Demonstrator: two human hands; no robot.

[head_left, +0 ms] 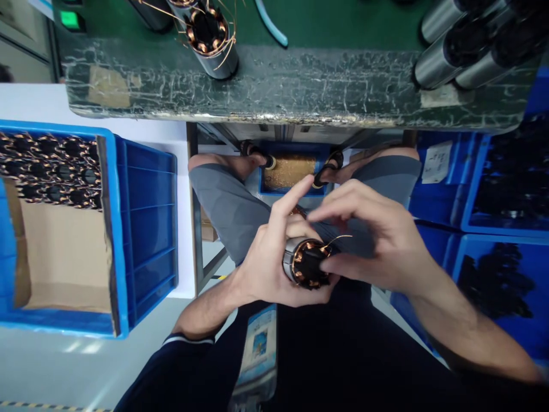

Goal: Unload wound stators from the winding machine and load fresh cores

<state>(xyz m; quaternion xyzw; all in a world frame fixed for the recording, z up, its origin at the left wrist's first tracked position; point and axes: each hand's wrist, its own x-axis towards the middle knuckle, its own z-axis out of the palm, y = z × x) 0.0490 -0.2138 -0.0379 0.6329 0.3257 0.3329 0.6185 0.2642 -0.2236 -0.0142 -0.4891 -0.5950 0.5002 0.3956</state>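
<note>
My left hand [261,260] is wrapped round a motor stator [305,264], a silvery cylinder with copper windings and a black core facing up. Its index finger sticks out forward, away from the metal body. A thin loose copper wire [341,237] curves out from the stator's upper rim. My right hand [384,240] is just to the right, thumb and fingers spread. That thumb overlaps the edge of the black core; whether it presses on it I cannot tell. Both hands are above my lap.
A worn green workbench [300,86] spans the front, bearing a wound stator [218,51], a light-blue tube [272,26] and several metal cylinders [437,63]. At left, a blue crate [150,212] holds stators. Blue bins [465,194] with black parts stand right.
</note>
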